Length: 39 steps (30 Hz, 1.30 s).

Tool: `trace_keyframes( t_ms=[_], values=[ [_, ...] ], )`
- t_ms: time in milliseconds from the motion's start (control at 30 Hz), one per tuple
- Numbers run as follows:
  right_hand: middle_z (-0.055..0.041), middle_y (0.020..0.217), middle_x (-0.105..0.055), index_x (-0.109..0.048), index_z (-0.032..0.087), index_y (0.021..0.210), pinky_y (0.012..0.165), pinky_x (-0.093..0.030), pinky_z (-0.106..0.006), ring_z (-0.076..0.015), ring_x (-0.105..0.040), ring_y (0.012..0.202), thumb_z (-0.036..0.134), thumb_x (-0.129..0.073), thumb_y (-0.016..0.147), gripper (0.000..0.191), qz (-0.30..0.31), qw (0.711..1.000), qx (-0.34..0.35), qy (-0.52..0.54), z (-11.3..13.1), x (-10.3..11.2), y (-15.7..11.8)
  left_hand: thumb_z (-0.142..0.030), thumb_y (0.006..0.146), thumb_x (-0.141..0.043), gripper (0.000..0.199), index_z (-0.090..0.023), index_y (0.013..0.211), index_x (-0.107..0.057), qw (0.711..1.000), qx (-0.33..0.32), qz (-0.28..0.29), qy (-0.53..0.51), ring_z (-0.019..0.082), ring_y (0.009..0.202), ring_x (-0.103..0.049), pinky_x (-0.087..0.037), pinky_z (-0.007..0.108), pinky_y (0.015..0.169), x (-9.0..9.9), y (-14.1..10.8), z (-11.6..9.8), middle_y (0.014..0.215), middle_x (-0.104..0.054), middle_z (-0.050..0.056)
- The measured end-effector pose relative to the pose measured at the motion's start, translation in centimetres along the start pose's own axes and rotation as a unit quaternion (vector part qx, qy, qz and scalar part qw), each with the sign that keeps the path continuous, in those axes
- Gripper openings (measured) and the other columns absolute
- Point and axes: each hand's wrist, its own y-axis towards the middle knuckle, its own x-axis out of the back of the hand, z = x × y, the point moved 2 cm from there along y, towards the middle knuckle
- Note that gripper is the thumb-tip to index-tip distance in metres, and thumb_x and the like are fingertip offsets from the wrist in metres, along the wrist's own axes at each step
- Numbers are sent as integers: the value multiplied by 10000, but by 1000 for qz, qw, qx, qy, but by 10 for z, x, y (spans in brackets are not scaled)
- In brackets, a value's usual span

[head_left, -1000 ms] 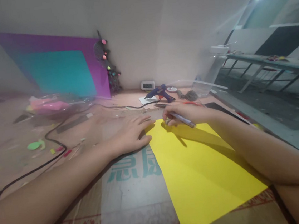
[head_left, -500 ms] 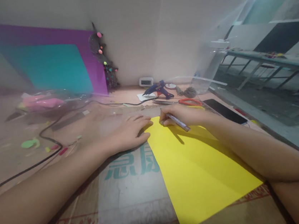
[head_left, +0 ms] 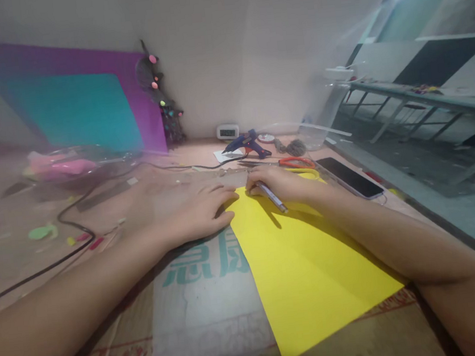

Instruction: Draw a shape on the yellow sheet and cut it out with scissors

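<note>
A sheet of yellow paper (head_left: 300, 274) lies slanted in front of me on the cardboard-covered table. My left hand (head_left: 202, 211) rests flat, fingers spread, with thumb and fingertips at the sheet's upper left edge. Near the far edge of the paper, my right hand (head_left: 276, 184) grips a pen (head_left: 275, 198). The pen's back end points toward me, and its tip is hidden by the fingers. Just beyond the right hand are scissors with orange handles (head_left: 297, 163) and a yellow-handled pair (head_left: 308, 171), partly covered by the hand.
A glue gun (head_left: 242, 143), small digital clock (head_left: 227, 131) and grey yarn (head_left: 295, 147) stand at the back. A phone (head_left: 349, 176) lies at right. On the left are a black cord (head_left: 75, 225), scraps and a pink bundle in plastic (head_left: 67, 166). Purple and teal sheets (head_left: 79, 110) lean behind.
The whole view has shifted slightly. My right hand has moved a little left along the paper's far edge, and the pen's back end has swung left. My left hand stays on the sheet.
</note>
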Motion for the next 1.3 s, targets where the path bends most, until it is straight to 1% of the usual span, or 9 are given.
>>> trace_keyframes(
  t_ms=[100, 167, 367, 533, 667, 833, 1067, 1200, 1300],
  values=[
    [-28, 834, -698, -662, 176, 834, 675, -428, -267, -168, -621, 748, 188, -622, 805, 51, 95, 994, -44, 31, 3, 2, -2, -372, 944, -482, 455, -201, 1357, -568, 1000, 2, -2, 4, 299, 1380, -437, -322, 478, 1173, -2, 0, 2, 1481, -521, 95],
    [-15, 818, -702, -669, 187, 846, 666, -424, -258, -159, -621, 725, 192, -632, 801, 59, 131, 990, -40, 37, 5, 4, -3, -368, 947, -482, 457, -208, 1367, -559, 1000, -4, -3, 4, 294, 1374, -443, -324, 480, 1170, -2, -1, 3, 1476, -525, 90],
    [-41, 847, -683, -648, 180, 770, 720, -409, -276, -178, -603, 798, 175, -601, 823, 71, -3, 1000, 5, -11, 3, 2, -2, -383, 949, -482, 443, -204, 1342, -582, 1000, -4, -5, 4, 308, 1364, -447, -320, 506, 1164, -2, 0, 3, 1474, -527, 102],
    [-19, 823, -710, -664, 191, 831, 680, -417, -267, -166, -619, 733, 200, -624, 817, 43, 128, 991, -9, 35, 7, 5, -4, -379, 941, -490, 441, -224, 1346, -572, 1000, -9, -13, -3, 303, 1348, -469, -342, 492, 1150, -2, -1, 3, 1441, -555, 95],
    [-47, 879, -688, -649, 183, 798, 750, -426, -291, -193, -611, 839, 211, -590, 847, 82, 40, 999, 14, 0, 0, 1, 0, -380, 950, -474, 441, -208, 1342, -581, 1000, -8, -4, 4, 306, 1360, -450, -323, 495, 1160, -1, -1, 2, 1462, -537, 97],
    [-70, 943, -636, -676, 195, 884, 787, -417, -314, -217, -577, 892, 232, -532, 881, 149, -49, 998, 12, -49, -16, -16, 4, -365, 950, -475, 439, -202, 1342, -586, 1000, -4, 1, 1, 305, 1377, -432, -312, 502, 1171, 0, 0, 0, 1470, -529, 100],
    [-80, 1101, -647, -679, 223, 1068, 857, -446, -335, -245, -596, 1005, 445, -545, 903, 308, -165, 985, -33, 23, -31, -11, 9, -349, 943, -479, 441, -189, 1342, -579, 1000, 6, -13, -10, 317, 1381, -430, -339, 517, 1159, -1, -2, -1, 1467, -531, 111],
    [-40, 770, -604, -656, 188, 1045, 674, -443, -309, -192, -589, 754, 503, -340, 979, 451, -150, 969, -45, 188, -21, -4, 6, -364, 891, -545, 511, -163, 1361, -530, 998, 36, -45, -29, 316, 1337, -480, -370, 498, 1144, -3, -2, 1, 1426, -559, 132],
    [24, 659, -544, -570, 198, 1020, 544, -390, -270, -142, -515, 574, 409, -510, 890, 255, -128, 948, -86, 280, -14, -9, 5, -390, 851, -587, 566, -145, 1356, -511, 996, 48, -67, -27, 330, 1339, -481, -369, 492, 1144, -4, -1, 3, 1432, -539, 160]
  ],
)
